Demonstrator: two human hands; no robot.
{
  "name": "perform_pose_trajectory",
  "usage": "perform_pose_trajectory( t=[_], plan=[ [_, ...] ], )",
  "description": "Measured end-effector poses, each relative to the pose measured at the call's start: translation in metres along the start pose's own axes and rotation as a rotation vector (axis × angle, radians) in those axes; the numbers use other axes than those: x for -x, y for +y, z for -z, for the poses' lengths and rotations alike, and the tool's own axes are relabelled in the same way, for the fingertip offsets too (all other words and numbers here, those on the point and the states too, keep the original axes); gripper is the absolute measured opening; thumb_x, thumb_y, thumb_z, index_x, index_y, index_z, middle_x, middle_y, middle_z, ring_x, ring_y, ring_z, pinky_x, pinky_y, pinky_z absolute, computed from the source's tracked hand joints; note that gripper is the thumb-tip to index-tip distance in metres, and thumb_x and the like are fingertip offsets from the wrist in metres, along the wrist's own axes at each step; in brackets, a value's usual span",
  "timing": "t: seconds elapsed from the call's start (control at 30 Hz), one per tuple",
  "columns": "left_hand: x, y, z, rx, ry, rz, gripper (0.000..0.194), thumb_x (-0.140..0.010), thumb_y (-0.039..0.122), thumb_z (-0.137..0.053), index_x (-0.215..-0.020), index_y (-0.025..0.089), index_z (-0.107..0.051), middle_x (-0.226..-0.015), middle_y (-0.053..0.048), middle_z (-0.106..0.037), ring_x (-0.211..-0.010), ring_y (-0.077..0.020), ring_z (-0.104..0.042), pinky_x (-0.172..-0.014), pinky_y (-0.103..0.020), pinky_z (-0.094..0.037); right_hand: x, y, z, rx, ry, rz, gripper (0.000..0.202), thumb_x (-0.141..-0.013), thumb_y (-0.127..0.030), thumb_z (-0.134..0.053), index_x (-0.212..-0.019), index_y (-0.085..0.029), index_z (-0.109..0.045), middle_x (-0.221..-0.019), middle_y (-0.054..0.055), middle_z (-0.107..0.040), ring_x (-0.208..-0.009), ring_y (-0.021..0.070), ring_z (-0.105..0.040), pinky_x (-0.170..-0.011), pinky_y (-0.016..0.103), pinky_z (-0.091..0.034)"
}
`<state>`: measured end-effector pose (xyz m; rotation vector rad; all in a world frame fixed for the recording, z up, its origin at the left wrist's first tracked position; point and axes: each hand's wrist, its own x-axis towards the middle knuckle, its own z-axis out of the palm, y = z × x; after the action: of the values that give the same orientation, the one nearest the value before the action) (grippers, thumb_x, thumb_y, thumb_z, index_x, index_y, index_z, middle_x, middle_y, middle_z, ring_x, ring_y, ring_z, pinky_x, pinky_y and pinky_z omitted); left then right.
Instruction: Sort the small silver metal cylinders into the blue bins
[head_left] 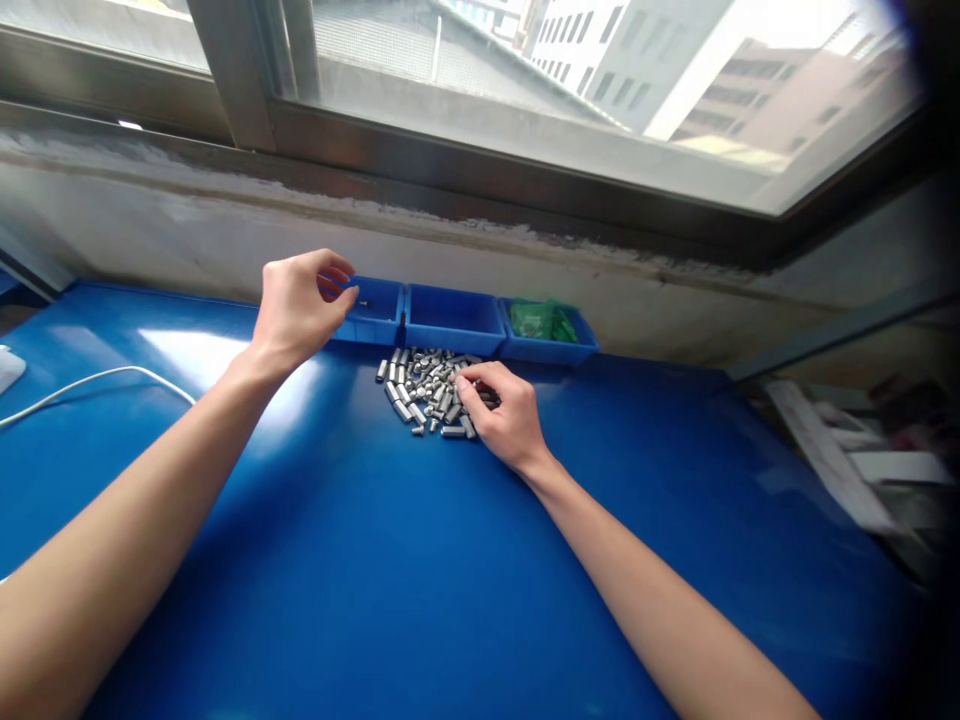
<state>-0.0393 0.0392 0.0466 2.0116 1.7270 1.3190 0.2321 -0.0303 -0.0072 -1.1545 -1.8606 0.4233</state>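
Observation:
Small silver metal parts (431,385), some long and some short, lie in a pile on the blue table. At the pile's right side is my right hand (506,410), its thumb and index finger pinched together over the parts; whatever is between them is too small to make out. My left hand (300,305) hovers at the left blue bin (379,325), thumb and fingers apart, holding nothing visible. A small metal piece (364,303) shows inside that bin, near the fingertips.
Beside the left bin stand a middle blue bin (454,325) and a right blue bin (551,352) with green plastic packets (544,320). A white cable (97,374) crosses the blue table (360,580) at left. Behind are a wall and window. Blurred items (892,465) lie far right.

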Motion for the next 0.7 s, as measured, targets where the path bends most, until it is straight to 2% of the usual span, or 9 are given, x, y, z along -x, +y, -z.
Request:
perform_pose_trajectory(
  t=[0.07, 0.17, 0.3, 0.43, 0.53, 0.7],
  plan=[
    [0.001, -0.001, -0.004, -0.039, -0.014, -0.069, 0.023, -0.083, 0.031, -0.067, -0.101, 0.021, -0.077, -0.093, -0.006, -0.078, -0.079, -0.0207, -0.072, -0.081, -0.033, -0.059, 0.000, 0.000, 0.000, 0.000, -0.003, -0.009, 0.014, -0.095, -0.028, -0.063, -0.085, -0.022, -0.072, -0.091, 0.005, -0.077, -0.086, 0.0212, -0.070, -0.082, 0.036, -0.055],
    [0.006, 0.008, -0.013, -0.061, -0.110, -0.245, 0.021, -0.087, 0.029, -0.062, -0.098, 0.019, -0.077, -0.091, -0.006, -0.077, -0.078, -0.0194, -0.070, -0.082, -0.031, -0.056, 0.000, -0.001, 0.000, -0.001, -0.003, -0.013, 0.014, -0.095, -0.028, -0.063, -0.085, -0.022, -0.071, -0.090, 0.005, -0.077, -0.084, 0.0210, -0.069, -0.080, 0.036, -0.054],
    [0.015, 0.021, -0.030, -0.038, -0.388, -0.431, 0.022, -0.090, 0.025, -0.058, -0.099, 0.017, -0.077, -0.090, -0.007, -0.076, -0.077, -0.0190, -0.070, -0.076, -0.029, -0.053, 0.000, -0.001, 0.001, 0.004, -0.006, -0.008, 0.014, -0.095, -0.028, -0.063, -0.086, -0.022, -0.072, -0.091, 0.005, -0.076, -0.085, 0.0209, -0.069, -0.080, 0.035, -0.054],
    [0.026, 0.022, -0.045, -0.156, -0.550, -0.455, 0.029, -0.092, 0.017, -0.053, -0.106, 0.019, -0.078, -0.106, -0.009, -0.077, -0.096, -0.0241, -0.073, -0.084, -0.031, -0.055, 0.000, -0.002, 0.001, 0.007, -0.004, -0.001, 0.015, -0.095, -0.028, -0.062, -0.086, -0.022, -0.071, -0.090, 0.005, -0.076, -0.084, 0.0210, -0.069, -0.081, 0.036, -0.054],
    [0.031, 0.020, -0.050, -0.199, -0.578, -0.445, 0.033, -0.090, 0.013, -0.052, -0.108, 0.021, -0.078, -0.107, -0.009, -0.077, -0.103, -0.0241, -0.072, -0.089, -0.030, -0.056, 0.000, -0.001, 0.001, 0.009, -0.003, -0.004, 0.014, -0.095, -0.029, -0.062, -0.086, -0.023, -0.071, -0.090, 0.005, -0.077, -0.085, 0.0213, -0.069, -0.083, 0.037, -0.055],
    [0.034, 0.018, -0.055, -0.175, -0.534, -0.418, 0.032, -0.087, 0.011, -0.056, -0.106, 0.023, -0.079, -0.103, -0.008, -0.077, -0.104, -0.0236, -0.071, -0.092, -0.029, -0.056, 0.000, -0.001, 0.000, 0.004, -0.002, 0.000, 0.014, -0.095, -0.029, -0.062, -0.087, -0.023, -0.072, -0.092, 0.005, -0.077, -0.086, 0.0215, -0.070, -0.083, 0.037, -0.055]
  ],
)
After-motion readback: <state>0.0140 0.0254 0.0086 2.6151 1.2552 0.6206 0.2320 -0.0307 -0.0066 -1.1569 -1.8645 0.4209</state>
